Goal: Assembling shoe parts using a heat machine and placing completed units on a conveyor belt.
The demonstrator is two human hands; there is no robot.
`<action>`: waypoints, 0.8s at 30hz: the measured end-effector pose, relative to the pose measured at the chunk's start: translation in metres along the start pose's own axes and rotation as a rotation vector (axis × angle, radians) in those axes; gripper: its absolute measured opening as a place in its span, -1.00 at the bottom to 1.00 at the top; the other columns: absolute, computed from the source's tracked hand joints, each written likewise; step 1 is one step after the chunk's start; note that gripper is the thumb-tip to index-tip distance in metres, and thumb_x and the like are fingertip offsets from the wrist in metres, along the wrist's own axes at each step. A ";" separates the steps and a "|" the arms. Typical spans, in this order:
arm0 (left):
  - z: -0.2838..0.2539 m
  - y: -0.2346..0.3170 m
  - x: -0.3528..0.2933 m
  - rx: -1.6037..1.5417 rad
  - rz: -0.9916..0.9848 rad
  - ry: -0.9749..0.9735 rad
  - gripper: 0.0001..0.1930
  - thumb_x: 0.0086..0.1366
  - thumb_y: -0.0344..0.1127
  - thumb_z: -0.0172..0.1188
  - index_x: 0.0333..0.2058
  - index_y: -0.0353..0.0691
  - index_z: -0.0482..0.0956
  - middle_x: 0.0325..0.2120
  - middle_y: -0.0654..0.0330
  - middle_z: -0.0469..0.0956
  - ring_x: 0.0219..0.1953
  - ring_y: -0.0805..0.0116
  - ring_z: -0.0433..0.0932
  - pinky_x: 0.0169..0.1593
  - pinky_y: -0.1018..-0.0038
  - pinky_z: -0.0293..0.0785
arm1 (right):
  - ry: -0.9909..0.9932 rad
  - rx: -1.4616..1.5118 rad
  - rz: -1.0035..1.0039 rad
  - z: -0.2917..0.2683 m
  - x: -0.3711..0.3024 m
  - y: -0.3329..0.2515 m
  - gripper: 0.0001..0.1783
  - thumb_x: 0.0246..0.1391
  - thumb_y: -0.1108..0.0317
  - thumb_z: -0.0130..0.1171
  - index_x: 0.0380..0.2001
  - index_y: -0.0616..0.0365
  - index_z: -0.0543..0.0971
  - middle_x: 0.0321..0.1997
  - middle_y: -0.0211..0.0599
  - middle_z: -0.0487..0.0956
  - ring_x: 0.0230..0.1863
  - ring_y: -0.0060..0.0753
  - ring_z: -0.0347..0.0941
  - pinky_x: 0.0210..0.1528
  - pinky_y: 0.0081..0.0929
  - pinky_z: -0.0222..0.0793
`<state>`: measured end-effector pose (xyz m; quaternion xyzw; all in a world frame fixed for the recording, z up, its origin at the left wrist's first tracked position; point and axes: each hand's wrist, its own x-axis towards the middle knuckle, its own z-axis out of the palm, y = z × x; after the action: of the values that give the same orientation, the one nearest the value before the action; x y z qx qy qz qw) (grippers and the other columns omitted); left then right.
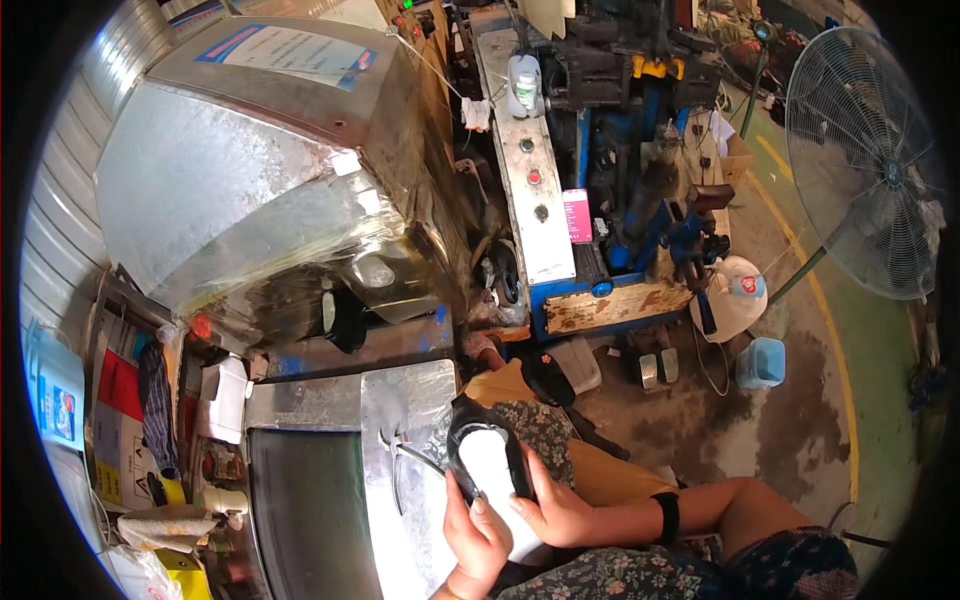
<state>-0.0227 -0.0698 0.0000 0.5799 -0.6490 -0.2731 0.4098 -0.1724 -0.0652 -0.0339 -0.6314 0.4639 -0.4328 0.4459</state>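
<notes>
Both my hands hold a black shoe upper with a white underside, its rounded end pointing away from me. My left hand grips its left side, with the thumb against the white face. On the opposite side my right hand is closed round the black edge, thumb also toward the white face. Just left of the shoe, a pair of metal pincers with dark handles lies on the shiny metal bench top. The shoe's far side and some of my fingertips are hidden.
A large metal hood covers a machine at the left. Ahead stands a blue and black machine with a button panel. A tall fan, a white tub and a blue bucket stand to the right.
</notes>
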 end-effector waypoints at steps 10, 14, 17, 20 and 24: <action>-0.004 -0.002 0.044 -0.656 -0.188 -0.123 -0.23 0.43 0.25 -0.30 0.30 -0.34 0.16 0.26 0.04 0.25 0.29 0.25 0.22 0.33 0.30 0.13 | -0.152 0.003 -0.007 -0.007 -0.006 0.004 -0.07 0.33 0.11 -0.07 0.37 0.34 -0.41 0.44 0.29 -0.09 0.38 0.15 0.12 0.33 -0.30 0.12; -0.013 -0.008 0.072 -0.822 -0.268 -0.254 -0.26 0.39 0.27 -0.19 0.26 -0.26 0.26 0.21 0.09 0.30 0.24 0.26 0.28 0.31 0.33 0.18 | -0.402 0.028 0.088 -0.030 0.000 -0.019 -0.05 0.33 0.10 -0.06 0.37 0.29 -0.46 0.44 0.24 -0.03 0.37 0.07 0.16 0.32 -0.30 0.12; -0.017 -0.008 0.073 -0.770 -0.275 -0.219 -0.38 0.36 0.16 -0.01 0.15 -0.25 0.37 0.16 0.14 0.33 0.20 0.29 0.30 0.27 0.38 0.21 | -0.445 0.027 0.218 -0.061 0.044 -0.048 -0.18 0.37 0.06 -0.14 0.39 0.32 -0.25 0.40 0.17 0.11 0.36 -0.03 0.18 0.35 -0.32 0.06; -0.012 0.007 0.068 -0.535 -0.158 -0.264 -0.41 0.32 0.03 0.12 0.17 -0.28 0.34 0.21 0.08 0.29 0.25 0.27 0.24 0.31 0.39 0.11 | -0.211 0.474 0.111 -0.049 0.064 -0.012 -0.38 0.42 0.10 -0.25 0.36 0.29 0.06 0.42 -0.04 0.14 0.46 -0.33 -0.05 0.41 -0.41 -0.11; -0.009 -0.005 0.064 -0.716 -0.240 -0.324 -0.44 0.29 -0.16 0.17 0.19 -0.29 0.33 0.31 -0.01 0.16 0.39 0.16 0.04 0.39 0.31 -0.10 | -0.350 0.389 -0.074 -0.038 0.098 -0.029 -0.59 0.35 0.28 -0.05 0.21 0.14 0.37 0.38 -0.09 0.21 0.48 -0.22 -0.04 0.41 -0.33 -0.08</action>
<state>-0.0121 -0.1317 0.0145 0.4219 -0.4969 -0.6152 0.4434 -0.1838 -0.1617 0.0154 -0.6155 0.2644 -0.4139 0.6164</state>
